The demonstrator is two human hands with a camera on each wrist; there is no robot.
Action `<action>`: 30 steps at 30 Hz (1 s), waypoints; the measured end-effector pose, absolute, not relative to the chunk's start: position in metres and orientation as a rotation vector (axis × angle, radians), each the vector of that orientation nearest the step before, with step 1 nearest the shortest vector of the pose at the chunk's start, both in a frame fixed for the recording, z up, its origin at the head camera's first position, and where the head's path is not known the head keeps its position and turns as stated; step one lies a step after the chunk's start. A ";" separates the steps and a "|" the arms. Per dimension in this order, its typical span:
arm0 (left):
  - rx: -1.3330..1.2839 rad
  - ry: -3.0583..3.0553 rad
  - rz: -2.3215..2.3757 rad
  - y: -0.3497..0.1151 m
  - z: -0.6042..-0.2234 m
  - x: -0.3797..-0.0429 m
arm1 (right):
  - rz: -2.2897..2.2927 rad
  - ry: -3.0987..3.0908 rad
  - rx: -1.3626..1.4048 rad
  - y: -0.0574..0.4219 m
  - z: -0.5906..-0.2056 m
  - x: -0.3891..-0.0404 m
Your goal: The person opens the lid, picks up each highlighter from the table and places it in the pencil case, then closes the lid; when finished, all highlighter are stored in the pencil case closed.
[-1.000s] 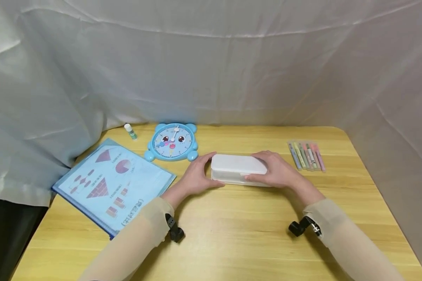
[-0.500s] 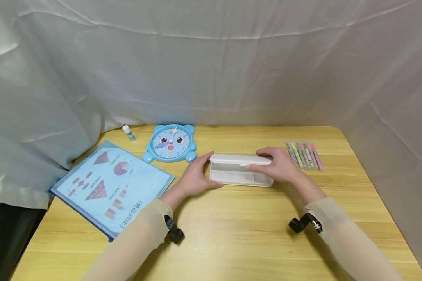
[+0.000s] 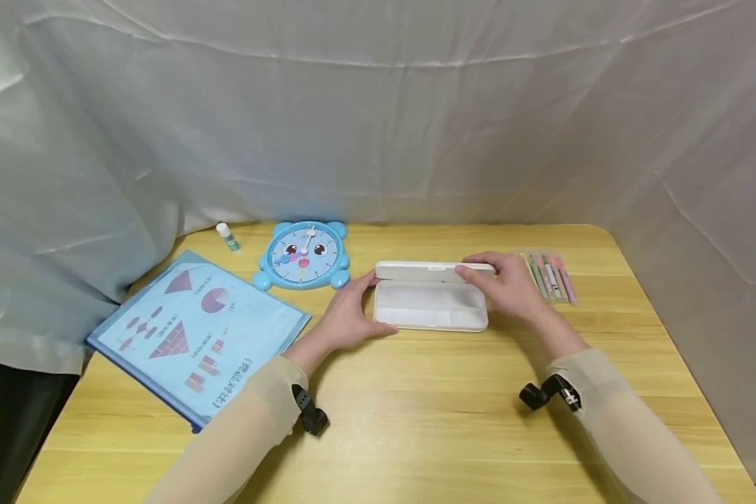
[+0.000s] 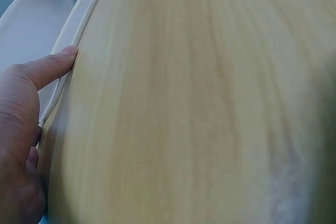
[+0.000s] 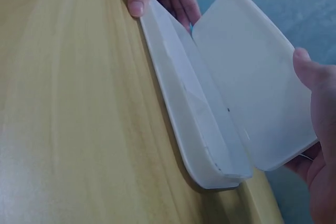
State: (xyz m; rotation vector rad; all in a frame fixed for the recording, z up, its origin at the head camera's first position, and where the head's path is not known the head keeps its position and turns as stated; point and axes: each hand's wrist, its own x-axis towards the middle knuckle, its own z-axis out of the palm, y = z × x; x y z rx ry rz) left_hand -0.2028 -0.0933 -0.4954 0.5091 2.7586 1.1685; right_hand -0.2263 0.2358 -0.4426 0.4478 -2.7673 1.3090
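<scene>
A white pencil case [image 3: 430, 323] lies on the table with its lid [image 3: 409, 271] raised at the back. Its inside shows a low divider and no contents. My left hand [image 3: 345, 316] grips the case's left end, thumb on the front edge and fingers behind. In the left wrist view that thumb [image 4: 58, 65] presses against the rim. At the other end, my right hand [image 3: 509, 285] pinches the lid, thumb on the inner face. The right wrist view shows the lid [image 5: 257, 87] tilted back from the base [image 5: 181, 108], with the right fingers partly hidden behind it.
Left of the case lies a blue document folder [image 3: 227, 329] with printed shapes. A blue toy clock [image 3: 304, 255] and a glue stick [image 3: 228, 236] are at the back left. Several pastel pens in a clear sleeve [image 3: 553, 278] lie right of the right hand. Grey curtains border the table.
My right hand has lifted the lid up and back, so the closed pencil case now stands open. The left hand keeps its grip on the left end.
</scene>
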 end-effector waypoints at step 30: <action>0.520 2.764 1.163 -0.095 -0.497 -0.204 | 1.481 -2.530 0.314 0.234 -0.447 -0.249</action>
